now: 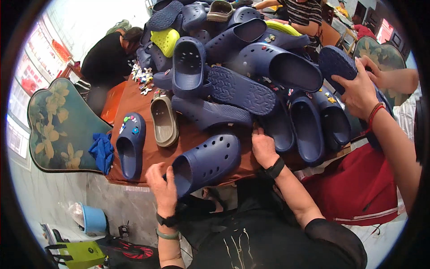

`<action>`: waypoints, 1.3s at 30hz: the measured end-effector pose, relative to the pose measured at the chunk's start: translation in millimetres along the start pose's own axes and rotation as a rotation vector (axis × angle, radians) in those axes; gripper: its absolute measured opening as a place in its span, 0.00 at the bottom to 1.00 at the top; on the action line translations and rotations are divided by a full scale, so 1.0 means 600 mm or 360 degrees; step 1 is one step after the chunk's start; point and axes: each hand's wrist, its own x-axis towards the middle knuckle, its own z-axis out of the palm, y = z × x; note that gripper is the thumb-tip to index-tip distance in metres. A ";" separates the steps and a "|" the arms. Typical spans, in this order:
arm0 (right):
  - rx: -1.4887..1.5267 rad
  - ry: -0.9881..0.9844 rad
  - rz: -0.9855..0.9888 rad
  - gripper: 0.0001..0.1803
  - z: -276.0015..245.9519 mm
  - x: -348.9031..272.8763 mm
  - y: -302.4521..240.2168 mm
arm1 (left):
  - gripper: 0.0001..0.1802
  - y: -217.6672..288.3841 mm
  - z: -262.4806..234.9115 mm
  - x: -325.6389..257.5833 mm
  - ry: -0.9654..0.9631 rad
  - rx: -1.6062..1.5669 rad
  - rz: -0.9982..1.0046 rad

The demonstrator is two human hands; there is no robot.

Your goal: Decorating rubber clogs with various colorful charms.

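A navy clog (210, 157) with round vent holes lies at the table's near edge, its toe pointing up and right. My left hand (162, 181) grips its heel end, thumb at the opening. To the right of that clog, my right hand (264, 145) is closed, its fingertips by the edge of the piled clogs; whatever they hold is too small or hidden. Just above sits a navy clog on its side (212, 112). A navy clog with charms (131, 145) and a grey-brown clog (164, 121) stand on the left.
Navy clogs heap across the brown-covered table (150, 163), with colourful charms (142, 78) at its left. At right, another person's hands (365, 89) hold a navy clog (336, 67). A floral chair back (62, 125), blue cloth (102, 152) and red garment (358, 188) flank the table.
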 end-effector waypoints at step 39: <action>0.1163 0.0228 -0.1051 0.13 -0.089 0.065 -0.164 | 0.17 0.050 0.077 -0.014 -0.0970 -0.1805 -0.0568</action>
